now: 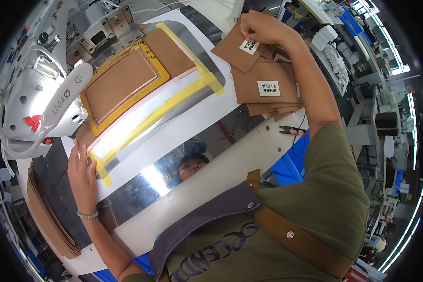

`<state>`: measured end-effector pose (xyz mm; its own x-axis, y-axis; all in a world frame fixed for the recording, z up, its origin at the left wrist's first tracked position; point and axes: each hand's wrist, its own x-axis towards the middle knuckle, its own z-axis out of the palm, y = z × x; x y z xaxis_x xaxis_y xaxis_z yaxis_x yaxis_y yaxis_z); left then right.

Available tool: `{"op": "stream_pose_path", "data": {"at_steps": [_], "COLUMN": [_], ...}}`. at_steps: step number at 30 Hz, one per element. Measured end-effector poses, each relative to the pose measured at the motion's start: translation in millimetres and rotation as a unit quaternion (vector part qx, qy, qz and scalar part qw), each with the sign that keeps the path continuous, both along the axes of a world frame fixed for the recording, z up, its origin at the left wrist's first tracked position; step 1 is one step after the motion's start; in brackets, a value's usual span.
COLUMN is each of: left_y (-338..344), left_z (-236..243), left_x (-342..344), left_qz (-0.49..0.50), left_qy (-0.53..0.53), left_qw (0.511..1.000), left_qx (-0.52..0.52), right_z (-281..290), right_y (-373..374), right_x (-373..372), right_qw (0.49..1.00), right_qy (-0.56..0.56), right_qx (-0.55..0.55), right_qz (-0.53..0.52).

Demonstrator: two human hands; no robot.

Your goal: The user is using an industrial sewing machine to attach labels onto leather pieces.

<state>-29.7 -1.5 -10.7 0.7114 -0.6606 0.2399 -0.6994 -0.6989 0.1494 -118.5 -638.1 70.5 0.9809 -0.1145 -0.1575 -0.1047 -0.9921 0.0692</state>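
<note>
My right hand (263, 29) is at the upper right, fingers pinched on a brown piece (232, 49) with a white label, over a pile of similar labelled pieces (244, 89). My left hand (83, 174) rests at the lower left end of a white sheet, fingers stretched out against the end of a brown piece (84, 136) and yellow tape (104, 174). A yellow rectangular template (159, 68) frames a brown panel (121, 82) on the taped sheet, beside another brown piece (171, 49) and under the head of a white sewing machine (35, 110).
A tall brown stack (47, 218) lies at the left. Small snips (291, 130) lie at the right edge of a reflective plate (136, 192). Blue bins (289, 164) are below the table. Workbenches (331, 61) and a distant person (376, 243) are at the right.
</note>
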Motion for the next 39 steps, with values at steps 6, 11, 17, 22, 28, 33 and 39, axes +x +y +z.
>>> {"op": "stream_pose_path", "data": {"at_steps": [6,11,17,22,28,33,39], "left_y": [20.3,37.5,10.1,-22.4,-40.4,-55.7,-65.1], "left_z": [20.1,32.6,18.5,-0.4,-16.9,-10.1,-8.6], "left_x": [-1.4,8.5,56.5,90.6,102.8,108.5,107.4], "left_qz": [0.044,0.029,-0.035,-0.028,-0.043,-0.074,-0.145], "left_qy": [0.045,0.041,0.038,0.058,0.180,0.196,0.170], "left_qw": [0.998,0.997,0.995,0.994,0.967,0.968,0.970], "left_qx": [-0.007,-0.064,-0.082,-0.089,-0.174,-0.136,-0.092], "right_z": [-6.0,24.6,-13.7,-50.1,-66.5,-75.4,-89.3], "right_y": [-16.1,17.9,160.6,243.6,265.3,266.9,274.3], "right_x": [9.9,37.4,103.4,147.6,159.7,161.9,141.6], "right_qw": [0.999,0.961,0.918,0.902,0.909,0.904,0.898], "right_qy": [0.045,-0.118,-0.185,-0.251,-0.225,-0.224,-0.229], "right_qx": [0.009,0.226,0.315,0.219,0.141,0.148,0.204], "right_qz": [0.008,0.106,0.156,0.275,0.320,0.332,0.316]}}
